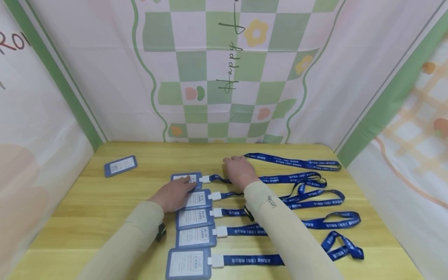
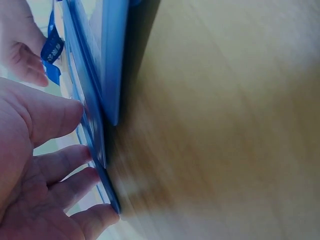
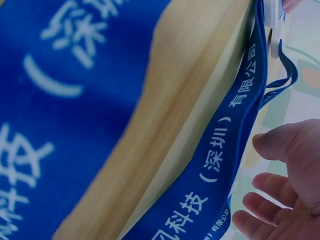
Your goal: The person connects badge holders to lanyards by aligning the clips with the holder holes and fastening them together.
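Note:
Several blue ID card holders with white cards lie overlapping in a column, each clipped to a blue lanyard. My left hand [image 1: 175, 193] rests on the farthest card holder [image 1: 177, 177] of the column. In the left wrist view, its fingertips [image 2: 102, 215] touch the holders' edges. My right hand [image 1: 240, 171] is over the lanyard [image 1: 287, 179] of that holder, fingers loosely bent. No strap shows between its fingers in the right wrist view, where a printed lanyard [image 3: 220, 135] runs beside it. Behind it lies another lanyard [image 1: 294, 160], its left end near my fingers.
A separate blue card holder [image 1: 120, 166] lies at the far left of the wooden table [image 1: 84, 202], with no lanyard seen on it. Patterned cloth [image 1: 224, 70] hangs behind the table. The nearest card holder [image 1: 185, 264] sits slightly apart from the others, its lanyard passing under my right sleeve.

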Tool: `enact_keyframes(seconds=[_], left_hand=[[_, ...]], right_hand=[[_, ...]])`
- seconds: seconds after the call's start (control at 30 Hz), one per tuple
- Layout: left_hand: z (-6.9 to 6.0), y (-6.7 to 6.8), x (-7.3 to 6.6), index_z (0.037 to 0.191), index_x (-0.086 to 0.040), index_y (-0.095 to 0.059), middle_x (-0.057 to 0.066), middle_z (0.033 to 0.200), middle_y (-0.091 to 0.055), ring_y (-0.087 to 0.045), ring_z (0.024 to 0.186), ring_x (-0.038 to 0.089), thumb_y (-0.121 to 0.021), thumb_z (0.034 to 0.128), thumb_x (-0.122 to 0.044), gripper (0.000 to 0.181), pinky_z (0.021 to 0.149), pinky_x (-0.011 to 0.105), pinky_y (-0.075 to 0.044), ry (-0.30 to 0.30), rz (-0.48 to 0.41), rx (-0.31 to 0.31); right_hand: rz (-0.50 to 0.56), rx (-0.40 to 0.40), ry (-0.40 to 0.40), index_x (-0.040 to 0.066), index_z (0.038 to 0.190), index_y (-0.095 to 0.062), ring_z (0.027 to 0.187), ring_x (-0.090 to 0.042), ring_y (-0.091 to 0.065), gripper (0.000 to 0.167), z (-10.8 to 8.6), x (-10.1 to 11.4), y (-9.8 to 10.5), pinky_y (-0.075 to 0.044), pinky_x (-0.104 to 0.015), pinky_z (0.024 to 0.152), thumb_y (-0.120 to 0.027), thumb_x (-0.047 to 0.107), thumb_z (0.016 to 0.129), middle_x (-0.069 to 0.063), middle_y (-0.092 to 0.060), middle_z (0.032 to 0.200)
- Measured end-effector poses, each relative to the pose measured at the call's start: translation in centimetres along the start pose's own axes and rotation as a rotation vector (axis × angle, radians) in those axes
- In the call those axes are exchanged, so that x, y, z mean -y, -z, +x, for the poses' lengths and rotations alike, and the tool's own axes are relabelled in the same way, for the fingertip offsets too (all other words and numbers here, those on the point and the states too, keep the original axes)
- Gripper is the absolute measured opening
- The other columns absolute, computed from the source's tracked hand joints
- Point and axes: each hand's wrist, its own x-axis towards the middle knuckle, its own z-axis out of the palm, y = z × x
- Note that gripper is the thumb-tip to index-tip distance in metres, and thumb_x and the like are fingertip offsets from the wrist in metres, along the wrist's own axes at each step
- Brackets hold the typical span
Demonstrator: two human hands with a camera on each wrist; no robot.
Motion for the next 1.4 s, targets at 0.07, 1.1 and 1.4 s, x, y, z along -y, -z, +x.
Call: enact_keyframes(seconds=[0.07,1.1,1.4], left_hand=[[0.01,-0.04,0.04,0.154,-0.018,-0.052,0.017,0.165,-0.04,-0.04,0.15,0.04,-0.055,0.1079,-0.027,0.047,0.123,0.058,-0.037,0.001,0.002,-0.001],[-0.07,0.01,-0.14,0.154,-0.018,-0.052,0.016,0.165,-0.04,-0.041,0.15,0.039,-0.054,0.1084,-0.028,0.047,0.123,0.057,-0.037,-0.008,0.031,-0.019],[-0.07,-0.12,-0.04,0.154,-0.018,-0.052,0.016,0.165,-0.041,-0.042,0.15,0.039,-0.053,0.1086,-0.029,0.047,0.122,0.056,-0.038,-0.013,0.033,-0.024]], right_hand=[[-0.002,0.016,-0.008,0.016,0.151,-0.053,0.14,-0.041,-0.05,0.044,0.04,-0.05,0.0,-0.046,-0.056,0.117,-0.056,0.012,0.106,-0.018,-0.054,0.153],[0.086,0.141,-0.075,0.013,0.152,-0.05,0.147,-0.046,-0.041,0.043,-0.06,-0.32,0.25,-0.038,-0.063,0.12,-0.045,0.014,0.11,-0.021,-0.042,0.162],[0.112,0.143,-0.092,0.012,0.151,-0.052,0.146,-0.045,-0.043,0.043,0.12,-0.32,0.11,-0.039,-0.063,0.12,-0.044,0.014,0.11,-0.02,-0.044,0.161]])
